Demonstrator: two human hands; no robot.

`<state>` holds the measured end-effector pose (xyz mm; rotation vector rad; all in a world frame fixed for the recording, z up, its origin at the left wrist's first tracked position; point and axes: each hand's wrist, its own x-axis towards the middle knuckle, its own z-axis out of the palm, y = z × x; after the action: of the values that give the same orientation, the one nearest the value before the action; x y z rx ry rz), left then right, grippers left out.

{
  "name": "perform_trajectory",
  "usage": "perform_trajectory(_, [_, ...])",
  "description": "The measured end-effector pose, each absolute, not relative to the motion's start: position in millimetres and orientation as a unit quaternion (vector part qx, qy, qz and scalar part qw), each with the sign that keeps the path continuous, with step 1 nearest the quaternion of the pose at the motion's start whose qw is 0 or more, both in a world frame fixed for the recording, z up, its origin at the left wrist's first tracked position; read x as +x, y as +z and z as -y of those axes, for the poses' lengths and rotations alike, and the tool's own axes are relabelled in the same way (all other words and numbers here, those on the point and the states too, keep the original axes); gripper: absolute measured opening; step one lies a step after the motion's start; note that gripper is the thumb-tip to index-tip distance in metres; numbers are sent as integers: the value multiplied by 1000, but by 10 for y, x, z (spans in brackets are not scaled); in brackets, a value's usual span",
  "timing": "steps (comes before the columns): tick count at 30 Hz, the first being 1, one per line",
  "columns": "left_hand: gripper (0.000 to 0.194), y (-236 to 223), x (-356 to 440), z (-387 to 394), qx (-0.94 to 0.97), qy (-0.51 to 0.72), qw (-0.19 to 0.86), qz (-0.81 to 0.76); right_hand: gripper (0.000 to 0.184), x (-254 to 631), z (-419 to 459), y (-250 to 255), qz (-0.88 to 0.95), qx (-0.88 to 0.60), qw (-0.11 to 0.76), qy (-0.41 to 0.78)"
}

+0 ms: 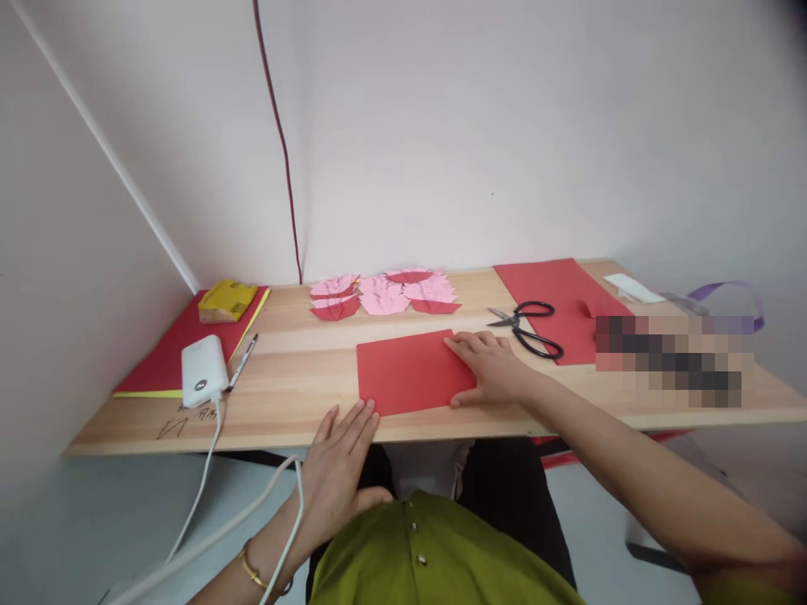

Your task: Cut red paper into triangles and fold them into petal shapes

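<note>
Two hands (495, 371); one red sheet (407, 374)

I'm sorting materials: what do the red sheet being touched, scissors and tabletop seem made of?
Red sheet: probably matte paper, given its thin edges. Scissors: apparently metal blades, grey sheen; glossy black handles, perhaps plastic. Tabletop: smooth wood or laminate, by its pale grain.

the head view looks from the person's own head, forward and down, close above the left hand (331, 470) and right hand (498, 370). beyond their fingers (366, 427) it takes in the tabletop (296, 328) and, farther off, the wall (441, 126); behind the fingers, nearer the lens, comes the green shirt (441, 571).
</note>
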<state>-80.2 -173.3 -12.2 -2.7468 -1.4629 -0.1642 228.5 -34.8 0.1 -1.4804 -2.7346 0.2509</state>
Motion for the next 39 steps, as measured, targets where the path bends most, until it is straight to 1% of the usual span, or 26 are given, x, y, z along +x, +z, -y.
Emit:
perform_trajectory(6, [91, -124, -772, 1736, -877, -59, 1, 477, 96, 2571, 329, 29, 873, -477, -1, 102])
perform_trajectory(10, [91, -147, -771, 1747, -876, -59, -3, 479, 92, 2775, 405, 76, 853, -513, 4, 93])
perform_trajectory(13, [91, -168, -778, 1752, -876, -61, -2, 478, 85, 2729, 566, 168, 846, -527, 50, 67])
perform_trajectory(15, [92, -179, -781, 1752, -877, -64, 1, 476, 83, 2542, 731, 226, 857, -505, 87, 61])
perform_trajectory(18, [92, -178, -772, 1750, -875, -68, 4, 480, 83, 2059, 1017, 222, 900, -420, 86, 80])
perform_trajectory(19, [93, -173, -766, 1751, -874, -68, 3, 482, 86, 1873, 1105, 185, 915, -387, 79, 89])
perform_trajectory(23, [87, -148, -736, 1759, -867, -61, -4, 495, 105, 1268, 1359, -82, 939, -305, 97, 127])
perform_trajectory(26, [80, -152, -731, 1765, -863, -60, -1, 502, 107, 1163, 1436, -252, 925, -343, 114, 120])
perform_trajectory(33, [79, -195, -755, 1747, -869, -80, 18, 488, 93, 1868, 1457, -317, 861, -499, 102, 10])
perform_trajectory(36, [77, -207, -747, 1746, -868, -91, 25, 488, 89, 2130, 1500, -324, 846, -524, 92, -23])
perform_trajectory(39, [77, -209, -742, 1747, -867, -90, 34, 488, 84, 2233, 1532, -315, 845, -527, 84, -27])
